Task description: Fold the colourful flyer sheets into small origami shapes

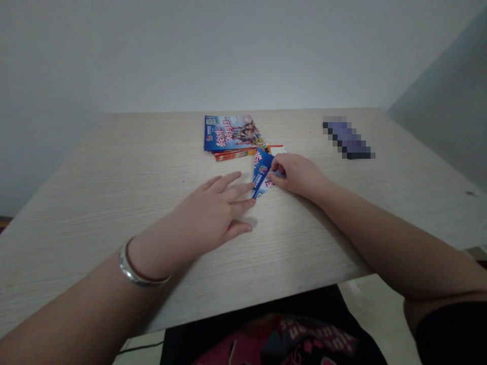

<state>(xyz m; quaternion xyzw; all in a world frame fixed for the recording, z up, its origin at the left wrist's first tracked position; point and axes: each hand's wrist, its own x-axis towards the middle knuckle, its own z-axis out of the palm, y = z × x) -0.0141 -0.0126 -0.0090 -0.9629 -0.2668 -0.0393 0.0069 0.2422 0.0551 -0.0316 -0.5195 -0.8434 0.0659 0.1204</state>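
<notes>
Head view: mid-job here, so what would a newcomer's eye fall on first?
Probably the blue printed sheet near the middle of the pale tabletop, pinched by the right hand with the left hand spread at its left edge. Next, the colourful leaflet pile just beyond it, slightly left. Then the silver bangle on the left wrist.

the folded paper [262, 172] is blue with red-and-white lettering, the table [140, 172] beige-grained.
</notes>
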